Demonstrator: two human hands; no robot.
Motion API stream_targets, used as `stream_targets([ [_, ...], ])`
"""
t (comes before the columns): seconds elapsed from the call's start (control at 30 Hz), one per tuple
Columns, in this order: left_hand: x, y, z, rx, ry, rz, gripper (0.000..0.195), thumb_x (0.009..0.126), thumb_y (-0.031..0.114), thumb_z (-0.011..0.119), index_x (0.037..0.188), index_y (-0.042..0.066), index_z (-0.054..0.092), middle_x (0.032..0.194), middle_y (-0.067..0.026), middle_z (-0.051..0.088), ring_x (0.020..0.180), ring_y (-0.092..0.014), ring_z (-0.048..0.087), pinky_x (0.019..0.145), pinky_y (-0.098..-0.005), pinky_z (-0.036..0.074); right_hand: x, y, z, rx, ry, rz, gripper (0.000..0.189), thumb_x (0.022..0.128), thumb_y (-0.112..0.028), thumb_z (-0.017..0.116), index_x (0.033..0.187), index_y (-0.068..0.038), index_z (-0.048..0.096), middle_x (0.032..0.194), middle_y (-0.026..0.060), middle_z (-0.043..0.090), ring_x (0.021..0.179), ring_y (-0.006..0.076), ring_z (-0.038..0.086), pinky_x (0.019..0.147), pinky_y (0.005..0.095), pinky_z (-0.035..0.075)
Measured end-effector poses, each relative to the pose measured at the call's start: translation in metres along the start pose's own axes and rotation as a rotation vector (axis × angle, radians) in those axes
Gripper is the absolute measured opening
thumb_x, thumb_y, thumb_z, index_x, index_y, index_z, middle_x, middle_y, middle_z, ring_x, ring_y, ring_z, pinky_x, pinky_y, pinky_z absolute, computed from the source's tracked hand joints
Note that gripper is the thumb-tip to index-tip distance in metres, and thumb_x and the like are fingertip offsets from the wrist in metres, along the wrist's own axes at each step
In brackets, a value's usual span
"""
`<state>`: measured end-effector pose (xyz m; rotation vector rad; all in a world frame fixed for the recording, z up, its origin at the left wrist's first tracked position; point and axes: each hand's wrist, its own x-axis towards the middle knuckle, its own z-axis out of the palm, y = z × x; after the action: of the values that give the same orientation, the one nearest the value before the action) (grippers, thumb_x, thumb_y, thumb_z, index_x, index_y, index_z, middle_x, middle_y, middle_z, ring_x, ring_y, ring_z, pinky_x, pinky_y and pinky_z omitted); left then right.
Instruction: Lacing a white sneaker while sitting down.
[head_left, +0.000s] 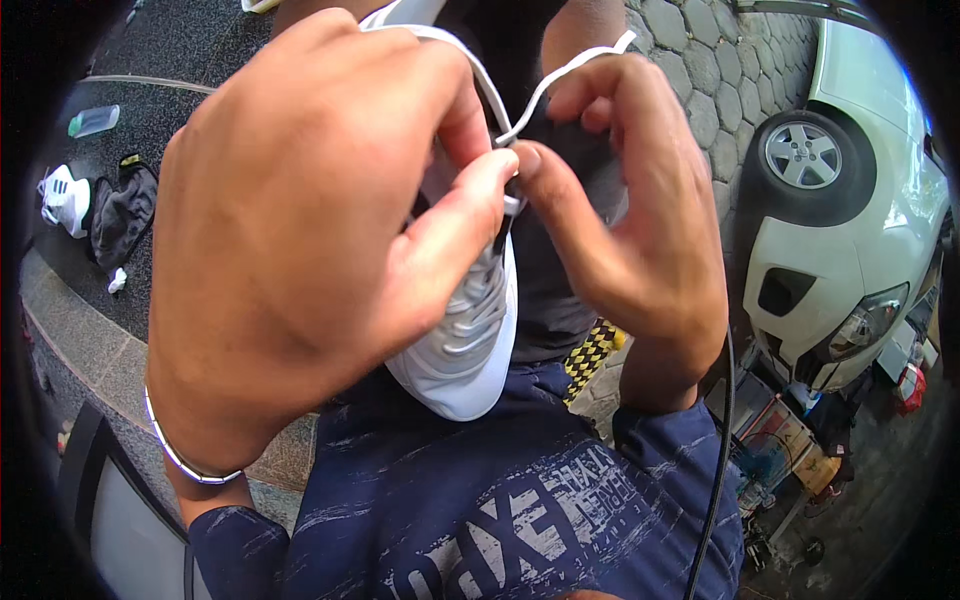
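A white sneaker (480, 330) lies on the person's lap, its toe towards the blue printed shirt. Its tongue and opening are largely hidden behind the hands. My left hand (300, 217), with a silver bracelet (187, 461) at the wrist, pinches the white shoelace (491, 90) between thumb and fingers above the shoe. Thumb tip against thumb tip, my right hand (637, 202) meets it at the same spot on the lace. One loose lace end (628, 39) sticks up beyond the right fingers. Whether the right fingers grip the lace is partly hidden.
At the far left, another white sneaker (67, 199) with dark stripes lies beside a black cloth item (124, 214) and a plastic bottle (97, 120). A white car (840, 247) stands at the right on hexagonal paving. A black cable (724, 450) hangs at the lower right.
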<state>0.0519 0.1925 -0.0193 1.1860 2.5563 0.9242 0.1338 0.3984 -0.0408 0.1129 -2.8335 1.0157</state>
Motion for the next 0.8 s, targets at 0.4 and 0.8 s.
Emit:
stream_targets([
  [0.4,-0.003,-0.027,-0.002,0.035,0.130,-0.076,0.015,0.101,0.013,0.073,0.115,0.007,0.071,0.101,-0.0007,0.068,0.084,-0.011,0.060,0.070,-0.0249,0.046,-0.002,0.019,-0.012,0.220,0.146,0.082,0.016,0.107,-0.010,0.068,0.114,0.004,0.064,0.097,-0.0001,0.060,0.088,0.0056,0.054,0.079,0.0195,0.041],
  [0.8,-0.008,-0.032,-0.004,0.064,0.078,0.245,0.037,0.079,-0.012,0.068,0.108,0.008,0.078,0.121,-0.0107,0.062,0.101,-0.023,0.068,0.077,-0.0334,0.056,0.005,0.013,-0.011,0.078,-0.046,-0.262,0.028,0.072,0.009,0.069,0.096,-0.004,0.077,0.082,0.0079,0.069,0.072,0.0220,0.064,0.068,0.0337,0.052],
])
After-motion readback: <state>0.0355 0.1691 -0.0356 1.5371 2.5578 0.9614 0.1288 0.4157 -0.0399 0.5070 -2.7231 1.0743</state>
